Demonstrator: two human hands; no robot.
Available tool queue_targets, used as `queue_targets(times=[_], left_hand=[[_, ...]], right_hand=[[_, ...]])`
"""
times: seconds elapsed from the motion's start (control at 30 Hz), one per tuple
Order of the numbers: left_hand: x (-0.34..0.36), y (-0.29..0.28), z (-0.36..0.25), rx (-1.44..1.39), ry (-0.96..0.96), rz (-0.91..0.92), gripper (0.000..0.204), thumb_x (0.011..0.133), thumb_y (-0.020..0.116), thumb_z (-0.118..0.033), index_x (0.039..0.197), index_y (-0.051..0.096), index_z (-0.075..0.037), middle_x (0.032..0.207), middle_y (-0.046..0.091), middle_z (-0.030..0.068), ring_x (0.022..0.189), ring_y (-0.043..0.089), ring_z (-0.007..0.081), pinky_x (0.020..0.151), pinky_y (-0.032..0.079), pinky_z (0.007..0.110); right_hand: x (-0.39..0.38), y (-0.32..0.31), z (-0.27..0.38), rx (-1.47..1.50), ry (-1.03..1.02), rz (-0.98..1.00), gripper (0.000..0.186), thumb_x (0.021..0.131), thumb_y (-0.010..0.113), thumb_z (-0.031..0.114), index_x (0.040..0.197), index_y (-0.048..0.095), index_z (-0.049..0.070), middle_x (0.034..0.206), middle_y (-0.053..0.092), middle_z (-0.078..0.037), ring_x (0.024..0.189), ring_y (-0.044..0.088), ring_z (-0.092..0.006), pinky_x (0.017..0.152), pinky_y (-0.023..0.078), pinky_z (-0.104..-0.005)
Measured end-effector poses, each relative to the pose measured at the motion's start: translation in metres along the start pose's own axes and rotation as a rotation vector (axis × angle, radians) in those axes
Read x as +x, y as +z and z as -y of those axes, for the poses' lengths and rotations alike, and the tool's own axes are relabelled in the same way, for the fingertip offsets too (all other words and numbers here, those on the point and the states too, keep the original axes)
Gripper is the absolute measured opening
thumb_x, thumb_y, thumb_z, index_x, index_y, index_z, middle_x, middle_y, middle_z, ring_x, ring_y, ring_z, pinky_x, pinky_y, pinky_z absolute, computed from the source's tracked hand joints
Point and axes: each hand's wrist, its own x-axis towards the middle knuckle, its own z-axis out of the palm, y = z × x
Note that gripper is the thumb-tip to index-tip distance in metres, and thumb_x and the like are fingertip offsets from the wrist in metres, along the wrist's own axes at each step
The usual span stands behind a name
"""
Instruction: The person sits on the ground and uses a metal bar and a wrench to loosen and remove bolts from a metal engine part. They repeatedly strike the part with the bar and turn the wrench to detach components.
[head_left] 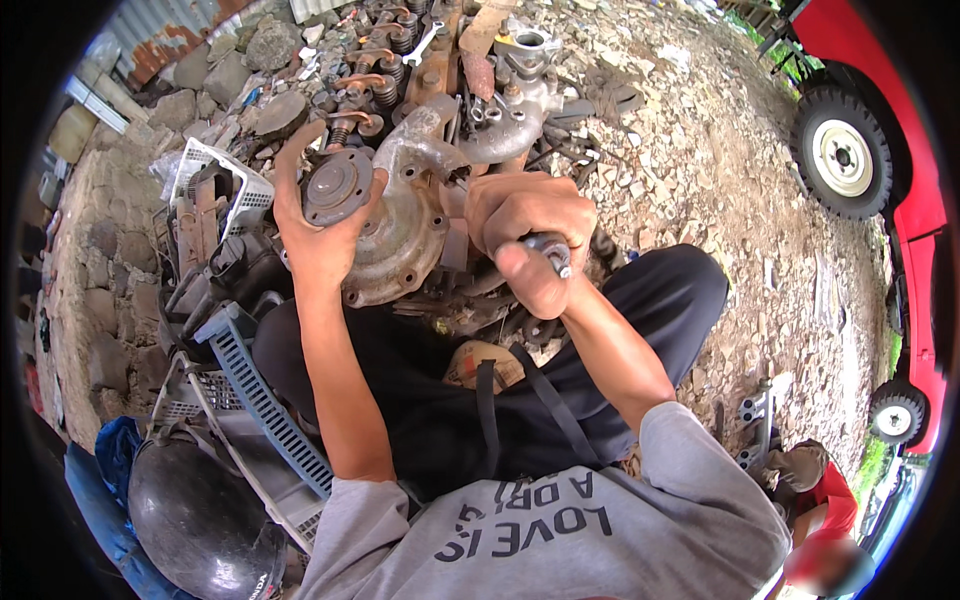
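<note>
Between my crossed legs and an engine lies a grey cast-metal pump housing (398,245) with bolt holes around its rim. My left hand (318,245) grips the round pump flange (340,187) on top of it, thumb on one side and fingers on the other. To the right of the housing, my right hand (530,210) is closed in a fist around a shiny metal hand tool (555,256). Only one end of that tool shows; its kind and its far end are hidden by the hand.
Valve springs and rocker arms (372,85) line the engine ahead, with a wrench (425,45) lying there. White crates (240,190) with parts and a black helmet (205,515) stand left. Stony ground (720,200) and a red vehicle (915,130) are right; another person (825,500) is lower right.
</note>
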Motion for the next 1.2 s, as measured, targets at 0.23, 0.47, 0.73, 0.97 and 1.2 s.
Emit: queue_targets(times=[0.23, 0.47, 0.73, 0.97, 1.2], left_hand=[[0.005, -0.001, -0.001, 0.016, 0.032, -0.036, 0.070, 0.068, 0.088, -0.006, 0.129, 0.053, -0.002, 0.117, 0.062, 0.0112, 0.104, 0.065, 0.0183, 0.092, 0.053, 0.032], [0.009, -0.004, 0.003, -0.101, -0.050, -0.011, 0.069, 0.068, 0.087, -0.006, 0.128, 0.054, -0.002, 0.117, 0.062, 0.0102, 0.100, 0.067, 0.0176, 0.089, 0.054, 0.031], [0.009, -0.004, -0.004, -0.084, -0.053, -0.007, 0.065, 0.067, 0.087, -0.007, 0.125, 0.057, -0.006, 0.114, 0.063, 0.0073, 0.098, 0.066, 0.0161, 0.087, 0.054, 0.031], [0.013, -0.006, -0.001, -0.187, -0.140, 0.013, 0.066, 0.066, 0.087, -0.007, 0.125, 0.058, -0.006, 0.116, 0.063, 0.0086, 0.101, 0.066, 0.0172, 0.088, 0.054, 0.032], [0.024, -0.009, 0.011, -0.204, -0.131, -0.019, 0.062, 0.065, 0.088, -0.007, 0.121, 0.061, -0.004, 0.111, 0.067, 0.0088, 0.100, 0.066, 0.0155, 0.090, 0.052, 0.031]], right_hand=[[0.019, -0.003, 0.042, 0.138, -0.065, -0.026, 0.043, 0.092, 0.059, 0.038, 0.066, 0.049, 0.005, 0.052, 0.048, -0.005, 0.043, 0.045, -0.0187, 0.043, 0.037, -0.0338], [0.011, -0.003, 0.025, 0.164, -0.100, 0.040, 0.043, 0.093, 0.060, 0.037, 0.067, 0.054, 0.004, 0.052, 0.051, -0.006, 0.042, 0.048, -0.0220, 0.043, 0.041, -0.0362], [0.008, -0.002, 0.001, 0.101, 0.007, -0.007, 0.033, 0.087, 0.061, 0.021, 0.062, 0.049, 0.002, 0.054, 0.049, -0.008, 0.046, 0.049, -0.0231, 0.044, 0.038, -0.0331], [0.007, 0.001, -0.024, -0.058, 0.008, 0.000, 0.026, 0.083, 0.058, 0.014, 0.063, 0.048, 0.000, 0.059, 0.053, -0.010, 0.051, 0.053, -0.0243, 0.050, 0.045, -0.0346], [0.007, -0.007, -0.002, -0.040, 0.041, -0.133, 0.034, 0.089, 0.060, 0.028, 0.067, 0.054, 0.002, 0.058, 0.054, -0.006, 0.049, 0.053, -0.0224, 0.051, 0.045, -0.0336]])
